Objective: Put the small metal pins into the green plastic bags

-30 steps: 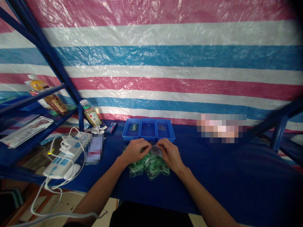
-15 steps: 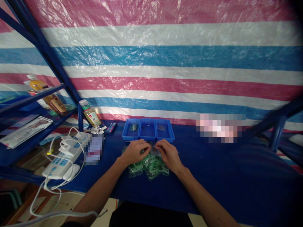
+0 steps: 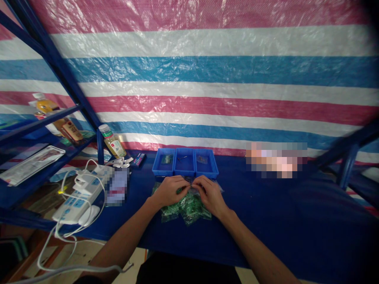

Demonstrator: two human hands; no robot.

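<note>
Blue tabletop [image 3: 266, 228], lower ctr of frame: a person's L hand [image 3: 171, 191] and R hand [image 3: 211, 193] meet fingertip to fingertip, both pinching the edge of a clear plastic bag [image 3: 196, 191] mostly hidden by the fingers. It sits just above a pile of green pkts [image 3: 189, 209], ctr of frame, partly covered by both hands.

Directly beyond the hands, blue trays [image 3: 164, 172], three in a row, each w/ small contents, block the way fwd. At L: white power strip [image 3: 71, 205] w/ looped cables, white rounded item [image 3: 89, 215], pixelated item [image 3: 118, 187], small dark-blue box [image 3: 138, 159] & capped bottle [image 3: 113, 142]. Shelf bottles [image 3: 69, 130], tilted, upper L of those. A 2nd pixelated item [image 3: 274, 159] lies ctr R by the striped sheet [image 3: 207, 71] filling the bkgd.

Edges: sheet bounds the top's far side; blue frame post [image 3: 65, 79] slants down upper L, R post [image 3: 348, 169] stands far R. Near edge runs across btm ctr, just in front of the person's dark clothing. Widest stretch of bare blue: lower R, past the R forearm; L side is narrower, between L forearm & cables.
</note>
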